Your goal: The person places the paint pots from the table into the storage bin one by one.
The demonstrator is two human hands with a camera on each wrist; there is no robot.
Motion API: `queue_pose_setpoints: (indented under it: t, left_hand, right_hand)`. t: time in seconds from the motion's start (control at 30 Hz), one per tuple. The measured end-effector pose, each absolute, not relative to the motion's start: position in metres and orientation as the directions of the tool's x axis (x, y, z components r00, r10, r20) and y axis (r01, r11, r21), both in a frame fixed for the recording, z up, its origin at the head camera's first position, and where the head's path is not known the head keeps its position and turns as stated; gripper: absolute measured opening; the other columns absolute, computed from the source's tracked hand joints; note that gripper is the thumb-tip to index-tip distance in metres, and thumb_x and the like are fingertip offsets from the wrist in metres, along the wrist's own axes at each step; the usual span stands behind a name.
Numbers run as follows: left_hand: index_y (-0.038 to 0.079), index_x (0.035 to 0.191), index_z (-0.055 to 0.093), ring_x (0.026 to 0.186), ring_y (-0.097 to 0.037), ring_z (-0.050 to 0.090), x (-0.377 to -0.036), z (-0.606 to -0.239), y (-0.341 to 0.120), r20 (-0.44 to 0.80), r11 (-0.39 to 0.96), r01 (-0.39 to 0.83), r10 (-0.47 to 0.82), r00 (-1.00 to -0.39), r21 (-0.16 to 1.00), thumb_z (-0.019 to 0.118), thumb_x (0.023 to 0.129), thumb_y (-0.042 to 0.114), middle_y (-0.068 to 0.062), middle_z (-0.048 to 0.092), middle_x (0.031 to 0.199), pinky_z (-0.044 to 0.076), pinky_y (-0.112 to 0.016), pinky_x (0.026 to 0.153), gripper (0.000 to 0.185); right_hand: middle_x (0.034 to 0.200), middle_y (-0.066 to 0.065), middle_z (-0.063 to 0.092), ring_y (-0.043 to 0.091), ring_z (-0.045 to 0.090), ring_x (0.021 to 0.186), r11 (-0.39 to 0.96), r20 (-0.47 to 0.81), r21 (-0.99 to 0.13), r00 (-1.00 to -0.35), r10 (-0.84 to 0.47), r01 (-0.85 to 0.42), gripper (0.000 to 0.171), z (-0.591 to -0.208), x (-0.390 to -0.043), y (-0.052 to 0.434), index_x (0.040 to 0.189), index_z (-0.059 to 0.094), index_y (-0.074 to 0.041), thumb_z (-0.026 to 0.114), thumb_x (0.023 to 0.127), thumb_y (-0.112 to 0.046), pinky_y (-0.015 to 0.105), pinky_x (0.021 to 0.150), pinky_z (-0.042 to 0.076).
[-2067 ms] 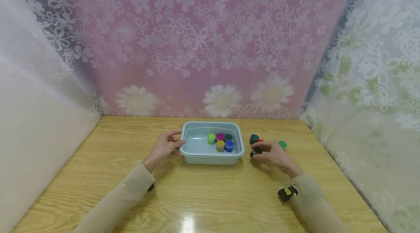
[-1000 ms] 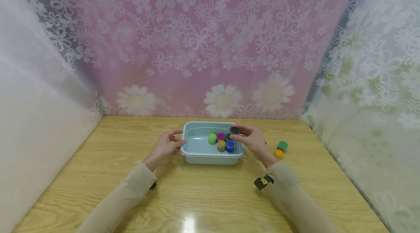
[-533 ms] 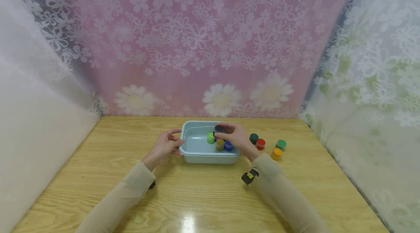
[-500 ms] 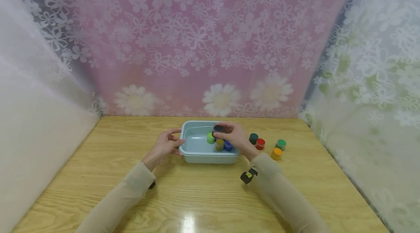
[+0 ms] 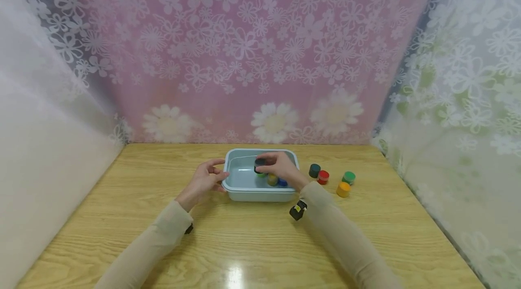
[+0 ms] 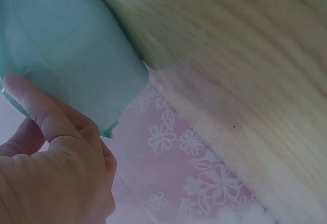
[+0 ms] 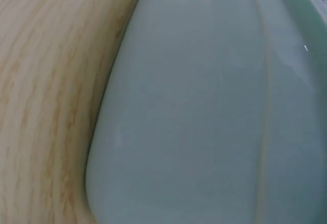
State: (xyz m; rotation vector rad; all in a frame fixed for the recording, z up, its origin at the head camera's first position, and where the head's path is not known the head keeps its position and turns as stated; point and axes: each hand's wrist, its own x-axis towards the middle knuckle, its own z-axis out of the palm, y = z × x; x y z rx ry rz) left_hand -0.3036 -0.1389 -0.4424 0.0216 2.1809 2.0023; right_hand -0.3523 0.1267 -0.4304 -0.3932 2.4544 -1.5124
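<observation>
A pale blue plastic tub stands on the table. At its left end my left hand grips the rim, thumb on top; the left wrist view shows this hand on the tub wall. Inside the tub, my right hand pinches a small black paint jar, held just over a light green jar. A yellow jar and a blue jar are partly covered by the right hand. Only the tub's outer side fills the right wrist view.
Right of the tub, a dark green jar and a red jar stand close together. Farther right are a green jar and an orange jar. A flowered curtain hangs behind the wooden table.
My right hand has picked up the black jar from the table and carried it left into the tub, over the light green jar. The left hand has stayed on the rim.
</observation>
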Motion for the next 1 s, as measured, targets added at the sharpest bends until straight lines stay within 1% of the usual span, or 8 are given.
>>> queue_pose_setpoints:
  t: [0.13, 0.27, 0.37, 0.57, 0.7, 0.8, 0.9, 1.0]
  left_hand:
    - [0.006, 0.144, 0.046, 0.071, -0.020, 0.065, -0.3044, -0.4433, -0.1394, -0.122, 0.098, -0.110, 0.125, -0.985, 0.989, 0.066, 0.093, 0.005, -0.013, 0.053, 0.100, 0.063, -0.045, 0.068, 0.055]
    - [0.006, 0.144, 0.046, 0.071, -0.019, 0.064, -0.3047, -0.4442, -0.1392, -0.126, 0.102, -0.114, 0.121, -0.985, 0.988, 0.065, 0.093, 0.004, -0.013, 0.054, 0.099, 0.063, -0.046, 0.068, 0.054]
    - [0.007, 0.144, 0.046, 0.072, -0.019, 0.064, -0.3053, -0.4451, -0.1390, -0.131, 0.099, -0.120, 0.120, -0.984, 0.988, 0.065, 0.093, 0.004, -0.013, 0.054, 0.100, 0.063, -0.046, 0.069, 0.054]
    - [0.008, 0.143, 0.047, 0.071, -0.020, 0.064, -0.3044, -0.4446, -0.1391, -0.132, 0.106, -0.120, 0.116, -0.984, 0.987, 0.067, 0.093, 0.006, -0.013, 0.054, 0.101, 0.063, -0.045, 0.068, 0.055]
    - [0.008, 0.145, 0.046, 0.071, -0.020, 0.064, -0.3039, -0.4431, -0.1393, -0.133, 0.103, -0.121, 0.123, -0.983, 0.987, 0.066, 0.093, 0.005, -0.013, 0.054, 0.101, 0.062, -0.047, 0.070, 0.055]
    - [0.006, 0.145, 0.045, 0.071, -0.019, 0.064, -0.3032, -0.4415, -0.1386, -0.125, 0.096, -0.113, 0.132, -0.983, 0.989, 0.066, 0.093, 0.004, -0.013, 0.054, 0.100, 0.063, -0.046, 0.069, 0.056]
    - [0.005, 0.144, 0.047, 0.070, -0.019, 0.064, -0.3014, -0.4400, -0.1374, -0.116, 0.080, -0.106, 0.133, -0.984, 0.991, 0.065, 0.093, 0.002, -0.012, 0.053, 0.099, 0.063, -0.042, 0.066, 0.054]
    - [0.004, 0.144, 0.047, 0.070, -0.019, 0.064, -0.2983, -0.4379, -0.1363, -0.120, 0.077, -0.111, 0.125, -0.985, 0.991, 0.064, 0.093, 0.000, -0.012, 0.052, 0.098, 0.063, -0.043, 0.066, 0.054]
  right_hand:
    - [0.119, 0.002, 0.069, 0.019, 0.063, 0.112, 0.465, -0.064, -0.876, -0.926, -0.371, -0.126, 0.049, -0.4306, -0.3527, 0.1240, 0.128, 0.066, -0.014, 0.081, 0.082, -0.022, 0.042, 0.097, 0.053]
    - [0.117, 0.002, 0.070, 0.018, 0.063, 0.111, 0.505, -0.072, -0.853, -0.926, -0.371, -0.136, 0.047, -0.4325, -0.3530, 0.1227, 0.125, 0.068, -0.013, 0.082, 0.080, -0.016, 0.041, 0.099, 0.052]
    - [0.116, 0.002, 0.070, 0.018, 0.063, 0.109, 0.532, -0.075, -0.836, -0.931, -0.357, -0.137, 0.046, -0.4338, -0.3533, 0.1228, 0.123, 0.070, -0.014, 0.083, 0.079, -0.015, 0.040, 0.098, 0.052]
    - [0.110, 0.001, 0.072, 0.015, 0.065, 0.102, 0.597, -0.071, -0.786, -0.934, -0.349, -0.163, 0.042, -0.4347, -0.3532, 0.1224, 0.118, 0.072, -0.015, 0.084, 0.078, -0.014, 0.037, 0.092, 0.055]
    - [0.105, 0.002, 0.073, 0.016, 0.066, 0.097, 0.625, -0.075, -0.762, -0.935, -0.346, -0.170, 0.042, -0.4347, -0.3522, 0.1215, 0.117, 0.073, -0.014, 0.084, 0.077, -0.012, 0.037, 0.089, 0.057]
    - [0.105, 0.003, 0.072, 0.017, 0.066, 0.097, 0.634, -0.080, -0.757, -0.940, -0.331, -0.158, 0.042, -0.4341, -0.3515, 0.1213, 0.117, 0.073, -0.013, 0.084, 0.076, -0.010, 0.037, 0.088, 0.057]
    - [0.105, 0.005, 0.072, 0.019, 0.065, 0.098, 0.646, -0.080, -0.748, -0.945, -0.318, -0.154, 0.043, -0.4335, -0.3507, 0.1209, 0.116, 0.073, -0.012, 0.085, 0.075, -0.008, 0.037, 0.087, 0.057]
    - [0.105, 0.005, 0.072, 0.019, 0.065, 0.098, 0.663, -0.077, -0.730, -0.945, -0.319, -0.165, 0.041, -0.4337, -0.3494, 0.1200, 0.115, 0.073, -0.011, 0.085, 0.075, -0.007, 0.036, 0.086, 0.057]
